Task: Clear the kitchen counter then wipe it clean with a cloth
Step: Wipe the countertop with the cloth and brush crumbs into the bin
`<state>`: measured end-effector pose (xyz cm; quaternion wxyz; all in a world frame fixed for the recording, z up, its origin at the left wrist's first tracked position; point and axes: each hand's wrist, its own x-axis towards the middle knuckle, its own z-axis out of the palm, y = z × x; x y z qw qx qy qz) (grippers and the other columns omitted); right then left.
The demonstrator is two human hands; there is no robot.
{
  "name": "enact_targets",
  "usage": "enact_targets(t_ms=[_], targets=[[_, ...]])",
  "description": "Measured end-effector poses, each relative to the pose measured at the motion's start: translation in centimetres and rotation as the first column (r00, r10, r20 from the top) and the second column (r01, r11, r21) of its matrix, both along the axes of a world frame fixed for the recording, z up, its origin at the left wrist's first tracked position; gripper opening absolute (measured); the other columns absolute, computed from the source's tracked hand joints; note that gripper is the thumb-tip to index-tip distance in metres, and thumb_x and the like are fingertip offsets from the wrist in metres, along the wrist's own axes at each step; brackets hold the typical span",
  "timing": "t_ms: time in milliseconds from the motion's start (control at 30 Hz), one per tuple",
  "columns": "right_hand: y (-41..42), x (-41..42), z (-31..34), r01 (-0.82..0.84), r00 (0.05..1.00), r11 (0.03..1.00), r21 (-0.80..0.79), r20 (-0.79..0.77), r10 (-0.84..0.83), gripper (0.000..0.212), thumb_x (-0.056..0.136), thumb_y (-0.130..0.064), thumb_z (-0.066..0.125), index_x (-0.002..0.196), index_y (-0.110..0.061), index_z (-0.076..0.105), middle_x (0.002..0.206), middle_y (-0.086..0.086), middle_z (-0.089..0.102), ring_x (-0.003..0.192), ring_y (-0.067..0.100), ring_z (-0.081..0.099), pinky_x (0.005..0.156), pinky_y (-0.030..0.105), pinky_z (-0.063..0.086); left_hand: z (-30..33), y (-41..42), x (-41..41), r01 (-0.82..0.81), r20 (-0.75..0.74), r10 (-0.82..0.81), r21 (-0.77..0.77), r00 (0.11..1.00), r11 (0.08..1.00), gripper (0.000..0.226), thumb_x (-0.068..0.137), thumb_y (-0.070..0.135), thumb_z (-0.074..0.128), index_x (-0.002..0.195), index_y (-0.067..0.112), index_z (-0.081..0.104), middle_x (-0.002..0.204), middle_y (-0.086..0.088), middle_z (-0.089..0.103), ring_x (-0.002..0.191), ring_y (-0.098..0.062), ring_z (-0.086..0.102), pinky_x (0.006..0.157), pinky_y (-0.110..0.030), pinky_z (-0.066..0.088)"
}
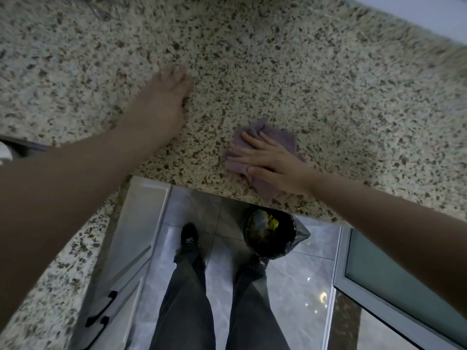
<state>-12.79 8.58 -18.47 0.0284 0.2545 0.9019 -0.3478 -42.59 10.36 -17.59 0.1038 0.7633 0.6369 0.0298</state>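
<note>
**Right hand flat on the cloth, left hand blurred on the tabletop**

The left hand (166, 97) is hard for me to read. It is smeared by motion, the fingers melt together at the tips, and I see only that they lie stretched out low over the stone, holding nothing. If the palm touches the stone, I cannot tell. Both forearms run out of the picture at the lower corners. At the left edge a grey and white object (15, 150) is cut off; I cannot say what it is.

The right hand (267, 160) is clear. Its grip is released: the fingers are straight and spread, and they press flat on the cloth (283, 140). The cloth is mauve and crumpled, it lies near the front edge of the tabletop (328, 84), and part of it is hidden under the palm.

The tabletop is speckled granite, beige with brown and black grains, and it turns a corner down the left side. At the top right a pale wall (429, 13) meets it.

Below the edge I see white cabinet doors (141, 223) with black handles (101, 314). The floor (298, 286) has glossy grey tiles with light spots on them. A bin (273, 233) with a black bag stands just under the edge, with something yellow inside; the contents are too dark to name. I see my dark trousers (187, 304) and one black shoe (189, 236); the other foot is mostly hidden beside the bin. At the right there is a frosted glass door (404, 286) in a grey frame.
</note>
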Motion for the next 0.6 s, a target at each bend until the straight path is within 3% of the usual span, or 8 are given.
enact_targets(t_ms=[67,167,267,367,433,500,533,600], targets=[[1.2,-0.3,0.3,0.091,0.995,0.992,-0.088,-0.023,-0.093,0.044,0.107,-0.031,0.032,0.150,-0.026,0.039,0.161,-0.008,0.024,0.153,0.016,0.001,0.125,0.041,-0.005,-0.7,-0.3,2.9,0.046,0.047,-0.045,-0.002,0.998,0.999,0.058,0.096,0.009,0.045,0.151,0.006,0.029,0.161,-0.014,0.020,0.149,-0.034,0.013,0.121,-0.046,0.010],[3.7,-0.2,1.7,0.306,0.940,0.914,-0.267,-0.064,-0.334,0.041,0.107,-0.026,0.036,0.147,-0.025,0.043,0.159,-0.013,0.027,0.150,0.008,0.014,0.125,0.037,0.000,-2.0,-0.1,4.6,0.031,0.054,-0.026,-0.076,0.998,0.997,0.059,0.096,0.009,0.045,0.152,0.009,0.027,0.162,-0.010,0.020,0.150,-0.031,0.014,0.122,-0.045,0.013],[5.6,1.8,3.3,0.580,0.758,0.694,-0.427,-0.029,-0.652,0.031,0.105,-0.027,0.042,0.134,-0.035,0.051,0.128,-0.025,0.052,0.118,-0.008,0.047,0.112,0.021,0.027,-1.6,-0.4,5.4,-0.007,0.087,0.015,-0.085,0.996,0.996,0.055,0.099,0.014,0.044,0.152,0.013,0.030,0.161,-0.007,0.022,0.149,-0.028,0.019,0.120,-0.046,0.022],[7.0,5.5,3.1,0.725,0.593,0.523,-0.448,0.021,-0.805,0.026,0.102,-0.033,0.050,0.123,-0.031,0.065,0.118,-0.011,0.060,0.094,-0.005,0.055,0.091,0.020,0.039,-0.5,-0.1,5.6,-0.039,0.066,0.048,-0.127,0.997,0.991,0.053,0.100,0.016,0.042,0.152,0.016,0.031,0.162,-0.003,0.020,0.150,-0.024,0.018,0.119,-0.046,0.025],[6.6,7.9,2.9,0.763,0.513,0.436,-0.477,0.038,-0.857,0.021,0.101,-0.030,0.052,0.104,-0.037,0.072,0.114,-0.012,0.063,0.094,-0.003,0.056,0.090,0.018,0.040,-0.5,0.1,5.7,-0.046,0.058,0.056,-0.157,0.997,0.987,0.057,0.098,0.006,0.042,0.153,0.017,0.029,0.163,-0.001,0.018,0.150,-0.022,0.016,0.119,-0.044,0.026],[5.4,9.7,3.0,0.778,0.474,0.402,-0.483,0.033,-0.880,0.019,0.099,-0.033,0.053,0.100,-0.037,0.072,0.114,-0.013,0.061,0.100,0.000,0.055,0.093,0.019,0.039,-0.4,0.2,5.7,-0.051,0.047,0.059,-0.165,0.997,0.985,0.063,0.095,-0.001,0.041,0.154,0.017,0.027,0.163,-0.001,0.016,0.151,-0.021,0.014,0.119,-0.043,0.026],[4.6,10.3,2.9,0.767,0.484,0.411,-0.492,0.024,-0.875,0.019,0.099,-0.035,0.052,0.106,-0.036,0.069,0.118,-0.014,0.058,0.106,0.000,0.053,0.098,0.022,0.036,-0.4,0.3,5.6,-0.051,0.046,0.060,-0.165,0.997,0.985,0.065,0.094,-0.003,0.041,0.154,0.017,0.026,0.163,-0.001,0.015,0.151,-0.021,0.013,0.119,-0.042,0.026],[2.7,10.3,2.7,0.721,0.590,0.523,-0.454,0.007,-0.807,0.030,0.104,-0.028,0.043,0.130,-0.028,0.058,0.133,-0.028,0.042,0.130,-0.002,0.035,0.114,0.020,0.018,-0.2,0.3,5.7,-0.049,0.051,0.059,-0.180,0.997,0.983,0.066,0.093,-0.004,0.041,0.154,0.016,0.025,0.164,-0.002,0.013,0.151,-0.021,0.011,0.120,-0.042,0.024]])
